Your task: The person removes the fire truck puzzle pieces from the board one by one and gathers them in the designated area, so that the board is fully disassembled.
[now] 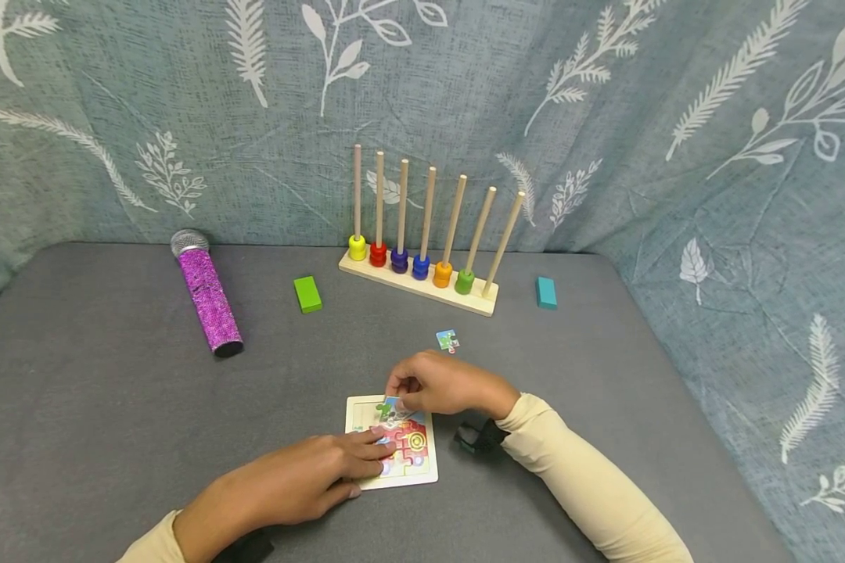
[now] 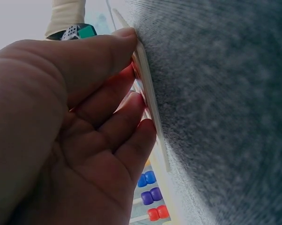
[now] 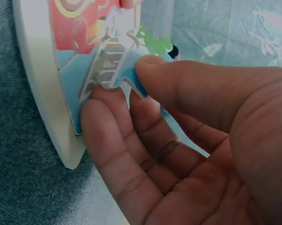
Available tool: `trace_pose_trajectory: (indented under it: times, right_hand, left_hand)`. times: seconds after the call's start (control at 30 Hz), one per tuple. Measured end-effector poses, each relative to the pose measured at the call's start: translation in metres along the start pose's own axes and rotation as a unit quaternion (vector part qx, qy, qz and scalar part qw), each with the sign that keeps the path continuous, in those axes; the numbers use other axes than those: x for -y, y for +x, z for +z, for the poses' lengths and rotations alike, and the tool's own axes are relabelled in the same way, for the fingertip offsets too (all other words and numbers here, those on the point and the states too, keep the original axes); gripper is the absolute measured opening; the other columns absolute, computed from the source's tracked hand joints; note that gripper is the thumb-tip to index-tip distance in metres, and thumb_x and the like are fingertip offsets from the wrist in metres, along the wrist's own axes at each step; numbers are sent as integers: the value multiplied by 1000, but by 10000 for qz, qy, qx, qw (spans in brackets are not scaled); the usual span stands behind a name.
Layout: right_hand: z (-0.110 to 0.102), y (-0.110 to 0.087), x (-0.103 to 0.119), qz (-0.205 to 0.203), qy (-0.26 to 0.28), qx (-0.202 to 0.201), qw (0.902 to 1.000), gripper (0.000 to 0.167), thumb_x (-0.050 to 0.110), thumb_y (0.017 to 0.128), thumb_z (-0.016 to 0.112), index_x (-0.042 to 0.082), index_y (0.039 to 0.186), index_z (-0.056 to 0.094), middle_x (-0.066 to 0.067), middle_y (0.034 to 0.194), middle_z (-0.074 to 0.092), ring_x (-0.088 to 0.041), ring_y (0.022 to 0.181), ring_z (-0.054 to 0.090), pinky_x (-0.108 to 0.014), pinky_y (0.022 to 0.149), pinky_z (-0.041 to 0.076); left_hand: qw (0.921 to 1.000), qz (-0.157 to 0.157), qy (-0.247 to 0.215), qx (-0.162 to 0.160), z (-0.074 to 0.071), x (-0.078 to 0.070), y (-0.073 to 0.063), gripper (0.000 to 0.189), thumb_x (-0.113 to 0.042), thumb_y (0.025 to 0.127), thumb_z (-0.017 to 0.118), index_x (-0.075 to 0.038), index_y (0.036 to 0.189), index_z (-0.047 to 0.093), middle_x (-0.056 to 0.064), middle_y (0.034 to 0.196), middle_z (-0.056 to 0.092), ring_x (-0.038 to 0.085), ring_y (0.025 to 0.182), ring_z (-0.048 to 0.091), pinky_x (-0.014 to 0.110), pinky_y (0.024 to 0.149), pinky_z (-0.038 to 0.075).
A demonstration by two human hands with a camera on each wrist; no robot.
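Note:
A square jigsaw puzzle with a pale wooden frame [image 1: 428,471] lies on the table, partly filled with red and blue pieces. On its left side rests my left hand [image 1: 310,478], fingers extended over the pieces and thumb by the frame's near edge. In the left wrist view the thumb touches the thin board edge [image 2: 152,105]. My right hand [image 1: 447,383] pinches a blue and green puzzle piece [image 3: 152,43] between thumb and fingers, tilted over the board's upper part. Another puzzle piece [image 1: 447,340] lies beyond the right hand.
A wooden peg stand [image 1: 422,289] with coloured beads stands at the back. A glittery purple microphone [image 1: 211,301] lies at the left. A green block [image 1: 307,294] and a teal block [image 1: 545,293] lie on either side of the stand. A patterned curtain [image 1: 253,156] hangs behind the grey table [image 1: 113,391].

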State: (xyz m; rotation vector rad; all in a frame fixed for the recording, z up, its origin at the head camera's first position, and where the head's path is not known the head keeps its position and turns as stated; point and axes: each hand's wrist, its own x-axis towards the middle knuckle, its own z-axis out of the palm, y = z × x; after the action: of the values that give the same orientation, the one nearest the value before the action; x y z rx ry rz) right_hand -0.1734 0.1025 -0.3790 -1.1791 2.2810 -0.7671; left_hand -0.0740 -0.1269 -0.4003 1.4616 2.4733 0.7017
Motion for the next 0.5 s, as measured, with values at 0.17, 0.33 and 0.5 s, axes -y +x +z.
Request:
trace_pose_trajectory:
  times: [0.17,0.33,0.5]
  right_hand:
    - [1,-1,-4,-135,155,3,9998,14,2,91,64,5,101,74,5,87,65,0,75,56,-19,67,49]
    - [1,-3,-11,-382,432,-105,9983,17,0,93,61,1,104,73,0,91,65,-3,79,56,-21,71,50]
    - [-3,-6,-15,-338,583,-378,9970,15,1,94,60,1,102,73,-1,94,67,-4,83,58,-22,75,51]
  left_hand:
    - [9999,-19,95,109,1,-1,0,35,-6,92,64,-7,127,66,0,138,55,22,131,47,41,97,47]
    - [9997,-70,62,220,1,-2,1,36,-7,92,64,-8,128,65,-1,139,55,22,132,46,40,97,47]
    - [9996,-105,35,274,1,-2,1,35,-6,92,65,-8,127,66,-1,139,54,23,132,46,41,98,46]
